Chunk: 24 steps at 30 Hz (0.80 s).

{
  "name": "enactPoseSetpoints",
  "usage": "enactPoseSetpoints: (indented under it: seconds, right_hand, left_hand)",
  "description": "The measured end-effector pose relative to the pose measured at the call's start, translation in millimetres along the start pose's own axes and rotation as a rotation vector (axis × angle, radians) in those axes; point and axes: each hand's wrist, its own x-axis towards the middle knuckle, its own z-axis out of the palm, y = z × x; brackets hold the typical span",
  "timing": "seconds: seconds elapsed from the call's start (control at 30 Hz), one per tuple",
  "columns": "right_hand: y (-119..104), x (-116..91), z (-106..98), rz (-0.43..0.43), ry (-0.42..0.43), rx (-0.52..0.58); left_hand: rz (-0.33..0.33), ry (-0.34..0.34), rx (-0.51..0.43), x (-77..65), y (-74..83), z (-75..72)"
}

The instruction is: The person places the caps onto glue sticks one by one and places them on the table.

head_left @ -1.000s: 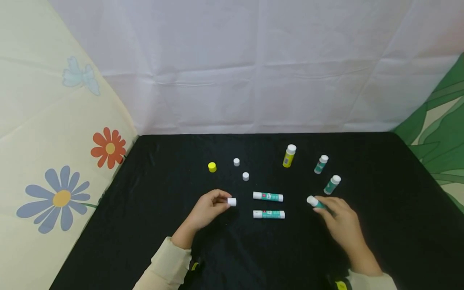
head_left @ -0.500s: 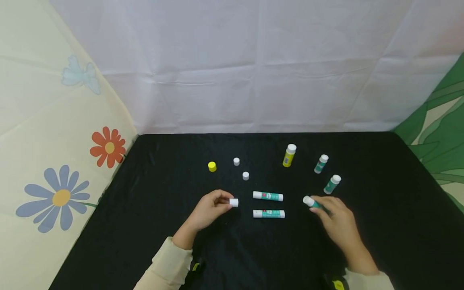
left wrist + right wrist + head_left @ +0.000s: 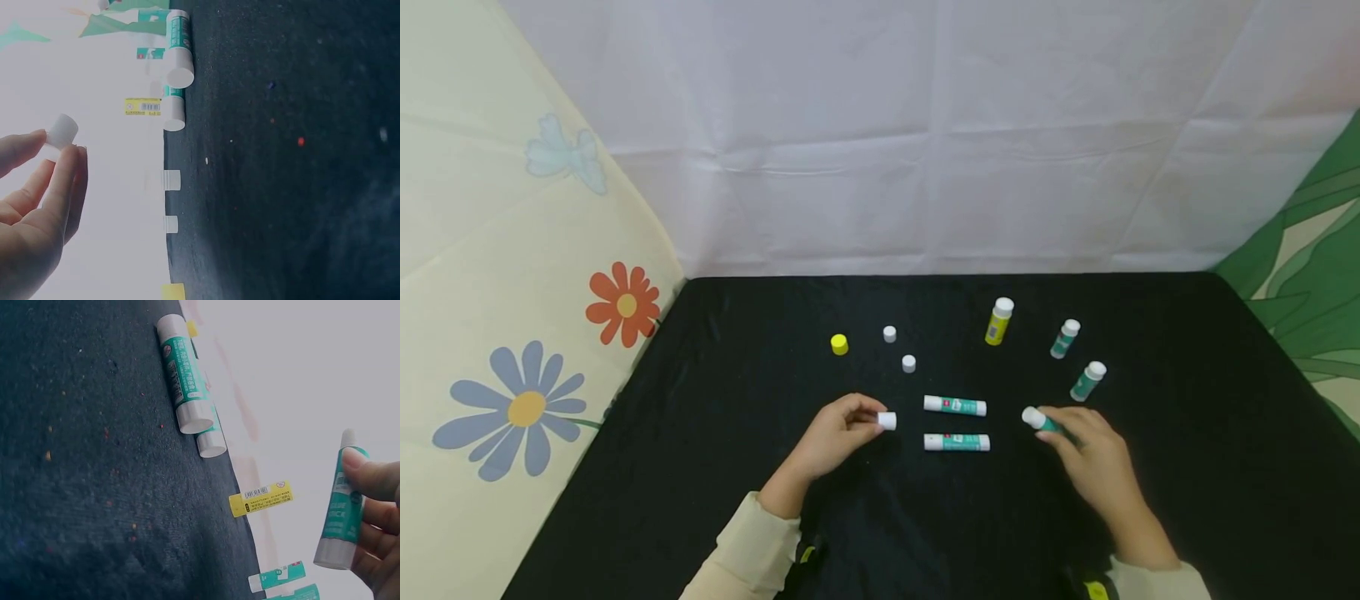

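My left hand (image 3: 833, 437) pinches a white glue stick cap (image 3: 63, 130) between thumb and fingers, left of the two lying glue sticks. On the other side, my right hand (image 3: 1097, 460) grips a green glue stick (image 3: 342, 509). Its narrower white end stands bare in the right wrist view and points left in the head view. Between the hands lie a capped upper glue stick (image 3: 955, 406) and a capped lower glue stick (image 3: 957, 442), roughly parallel. The cap and the held glue stick are apart.
Behind my left hand sit a yellow cap (image 3: 839, 344) and two white caps (image 3: 890, 334). At the back right stand a yellow glue stick (image 3: 998, 322) and two green glue sticks (image 3: 1064, 339). Everything rests on a black cloth (image 3: 737, 350), with a white curtain behind.
Both hands have drawn slightly closer together: the left moved a little right with the cap, the right moved left with the glue stick. The things on the cloth have stayed put.
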Motion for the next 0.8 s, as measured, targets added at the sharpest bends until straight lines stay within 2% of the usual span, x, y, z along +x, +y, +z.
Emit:
enactPoseSetpoints:
  seconds: [0.47,0.8]
  right_hand:
    - [-3.0,-0.2,1.6,0.001,-0.010,-0.006]
    - [-5.1,-0.3,4.3,-0.008,-0.017,0.003]
  left_hand:
    - [0.000,-0.009,-0.003,-0.2,-0.4,2.6]
    - [0.033,-0.007,-0.021,-1.2,1.5,3.3]
